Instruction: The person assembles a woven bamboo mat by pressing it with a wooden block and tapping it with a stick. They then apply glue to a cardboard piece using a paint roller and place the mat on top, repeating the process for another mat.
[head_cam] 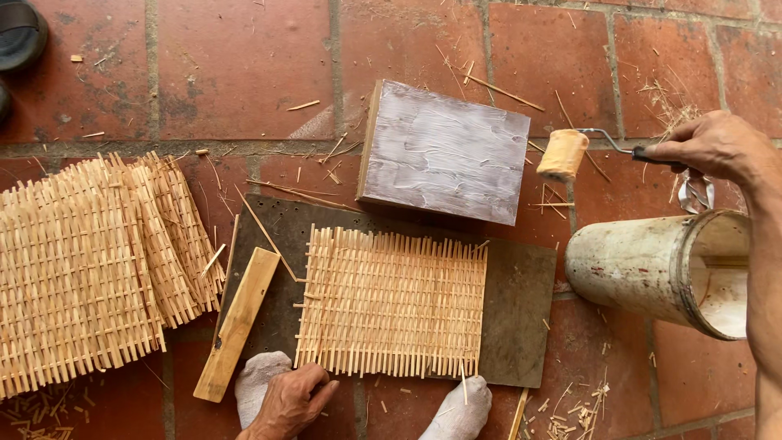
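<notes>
The right hand (710, 145) is at the far right of the scene, its grip closed around the dark handle of a small paint roller with a wire frame and a tan foam sleeve (563, 155). The roller sleeve hangs just beside the right edge of a rectangular board coated with streaked white glue (444, 151), apart from its surface. Near the right hand, a dirty white cylindrical bucket (656, 269) lies tilted on the red terracotta tile floor (236, 65), its open mouth facing right. The left hand (289, 401) rests at the near edge, fingers curled loosely and holding nothing, beside a foot in a white sock (257, 379); a second socked foot (460, 411) sits to its right. Just beyond the left hand, a woven mat of thin pale bamboo strips (391, 303) lies flat on a dark rectangular base sheet (517, 318). A flat wooden slat (236, 324) lies diagonally across the left edge of that sheet. A stack of similar woven bamboo mats (90, 265) is fanned out at the far left.
</notes>
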Demonstrator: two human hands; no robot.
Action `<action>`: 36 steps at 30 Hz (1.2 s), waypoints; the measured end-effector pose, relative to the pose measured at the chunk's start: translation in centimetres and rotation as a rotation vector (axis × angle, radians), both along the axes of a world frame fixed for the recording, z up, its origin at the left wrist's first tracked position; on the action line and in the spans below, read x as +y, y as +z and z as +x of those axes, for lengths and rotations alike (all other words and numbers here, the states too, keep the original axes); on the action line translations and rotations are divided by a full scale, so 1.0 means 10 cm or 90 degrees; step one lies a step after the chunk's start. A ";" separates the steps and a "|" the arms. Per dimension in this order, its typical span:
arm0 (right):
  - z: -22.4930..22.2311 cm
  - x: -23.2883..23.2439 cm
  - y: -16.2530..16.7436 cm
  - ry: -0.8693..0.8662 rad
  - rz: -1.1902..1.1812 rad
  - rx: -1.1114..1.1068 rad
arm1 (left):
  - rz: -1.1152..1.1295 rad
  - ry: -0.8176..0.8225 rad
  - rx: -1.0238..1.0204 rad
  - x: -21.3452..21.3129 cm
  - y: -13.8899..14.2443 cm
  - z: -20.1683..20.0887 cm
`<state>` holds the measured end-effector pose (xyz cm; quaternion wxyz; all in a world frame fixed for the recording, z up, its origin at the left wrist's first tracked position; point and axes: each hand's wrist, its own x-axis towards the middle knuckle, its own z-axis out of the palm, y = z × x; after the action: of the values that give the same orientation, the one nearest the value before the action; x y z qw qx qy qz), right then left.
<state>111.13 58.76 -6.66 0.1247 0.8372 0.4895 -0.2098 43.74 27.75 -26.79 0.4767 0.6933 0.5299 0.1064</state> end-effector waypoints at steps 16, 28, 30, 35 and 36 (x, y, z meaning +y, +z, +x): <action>-2.84 1.28 -0.45 0.184 0.129 0.551 | -0.012 0.027 -0.050 -0.03 -0.15 -0.06; -0.73 0.53 -0.13 0.023 0.019 0.185 | -0.010 0.032 -0.006 -0.02 -0.08 -0.02; -0.27 0.40 -0.03 0.022 -0.010 0.108 | 0.008 0.039 -0.005 -0.02 -0.08 -0.02; 0.56 -0.13 0.24 0.025 0.032 -0.037 | -0.003 0.034 0.021 -0.01 -0.09 -0.03; 0.67 -0.30 0.32 0.025 0.047 -0.065 | 0.009 0.034 0.017 0.00 -0.09 -0.02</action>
<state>117.78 55.77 -3.43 0.1224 0.8409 0.5066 -0.1459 43.50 27.72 -27.64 0.4614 0.6839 0.5537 0.1135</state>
